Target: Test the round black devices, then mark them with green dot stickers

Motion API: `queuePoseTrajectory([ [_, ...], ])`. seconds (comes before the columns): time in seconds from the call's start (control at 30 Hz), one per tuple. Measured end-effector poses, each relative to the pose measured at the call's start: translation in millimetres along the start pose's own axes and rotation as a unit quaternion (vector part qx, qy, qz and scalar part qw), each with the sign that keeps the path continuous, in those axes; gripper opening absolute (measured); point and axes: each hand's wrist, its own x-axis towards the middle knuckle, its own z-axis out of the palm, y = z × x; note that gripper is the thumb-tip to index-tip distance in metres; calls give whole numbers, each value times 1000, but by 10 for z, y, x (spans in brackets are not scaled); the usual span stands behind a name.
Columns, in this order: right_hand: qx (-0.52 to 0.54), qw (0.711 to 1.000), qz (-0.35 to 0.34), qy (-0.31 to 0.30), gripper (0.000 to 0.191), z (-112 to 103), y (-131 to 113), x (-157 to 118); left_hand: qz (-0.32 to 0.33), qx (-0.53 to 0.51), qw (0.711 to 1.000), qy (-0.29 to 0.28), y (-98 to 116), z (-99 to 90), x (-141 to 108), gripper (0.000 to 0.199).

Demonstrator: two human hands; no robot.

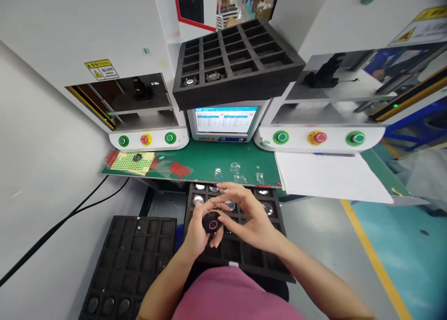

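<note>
A round black part (211, 222) with a pinkish ring and small contacts on its face is held between my two hands, above a foam tray (246, 255). My left hand (198, 229) is wrapped round its left side. From the right, my right hand (246, 215) touches the part with its thumb, its fingers reaching over the top. Shiny round pieces (268, 209) sit in the tray's compartments below and behind my hands. My hands hide some of the compartments.
A black foam tray (240, 80) with two round parts stands before a screen (226, 120). Machines with buttons flank it. The green table (202, 155) bears red and green sticker sheets, plastic scraps and white paper (328, 176). Another foam tray (122, 250) lies lower left.
</note>
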Motion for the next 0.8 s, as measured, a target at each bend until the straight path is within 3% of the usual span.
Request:
queuePoseTrajectory([
  [0.37,-45,996,-69,-16,55,-7,-260,-95,77,53,995,-27,17,147,-138,67],
  [0.7,-20,996,-19,-87,62,-106,-380,-28,84,58,994,-24,-16,153,-165,61],
  [0.8,-9,993,-11,-120,69,-176,-414,-3,75,140,984,-87,114,43,-175,56],
])
